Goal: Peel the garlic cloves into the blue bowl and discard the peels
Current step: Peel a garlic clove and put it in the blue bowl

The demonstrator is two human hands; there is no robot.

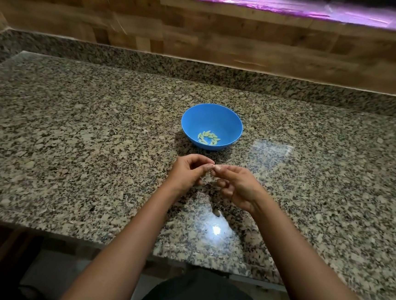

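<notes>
A blue bowl [211, 126] is observed standing upright on a speckled granite countertop [73, 139], near the middle of the surface and just beyond the hands. A small cluster of pale peeled garlic cloves [209, 137] is seen lying at the bottom of the bowl, towards its near side.

The left hand [187, 173] and the right hand [237, 186] are held together above the countertop, just in front of the bowl and apart from it. The fingers of both hands are curled, and the fingertips [211, 166] of both are brought together at one point. A small pale item is pinched there between the two hands; it is too small and too blurred to be identified with certainty, though a garlic clove is the likely reading. Which hand bears the greater share of the grip cannot be told.

A small pale scrap [217, 213] is noted on the countertop below the right wrist; its nature cannot be determined. A bright light reflection [216, 230] is recorded on the polished stone nearer the front edge. A wood-panelled wall [202, 30] is seen behind the granite upstand.
</notes>
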